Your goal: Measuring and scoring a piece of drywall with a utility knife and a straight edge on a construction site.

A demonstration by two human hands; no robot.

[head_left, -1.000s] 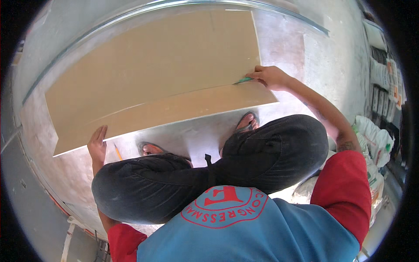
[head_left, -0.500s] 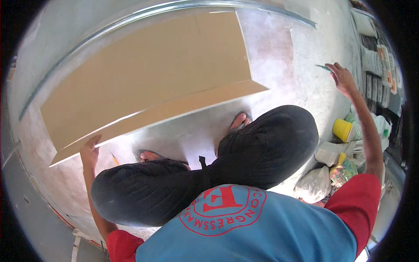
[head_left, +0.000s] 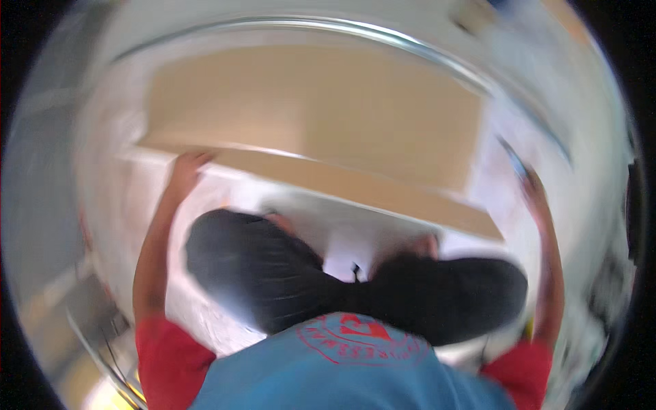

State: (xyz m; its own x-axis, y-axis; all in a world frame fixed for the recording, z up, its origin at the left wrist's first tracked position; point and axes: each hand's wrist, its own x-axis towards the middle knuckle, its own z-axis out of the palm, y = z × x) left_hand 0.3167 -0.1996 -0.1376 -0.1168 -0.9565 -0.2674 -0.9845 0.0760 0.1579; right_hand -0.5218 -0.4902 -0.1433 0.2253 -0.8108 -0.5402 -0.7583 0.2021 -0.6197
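A large brown paper-faced board (head_left: 314,89), like plasterboard, lies on the floor ahead of me. Along its near side a narrow strip (head_left: 369,188) is angled up from the rest, with a pale line at the bend. My left hand (head_left: 186,176) is closed on the near edge of this strip by its left end, fingers over the brown face. Off the board's right end, my right hand (head_left: 536,195) grips a slim utility knife (head_left: 512,157), its tip toward the board. Motion blur softens the knife and the fingers.
A long metal channel (head_left: 307,22) curves along the board's far side, and a thin dark strip (head_left: 547,133) runs on at the right. My bent knees (head_left: 253,260) and feet (head_left: 427,244) are close to the near edge. Metal bars (head_left: 102,362) stand at lower left.
The view has turned, so the board sits further right and more level. My right hand with the knife has come nearer the board's right end. The left hand stays on the strip.
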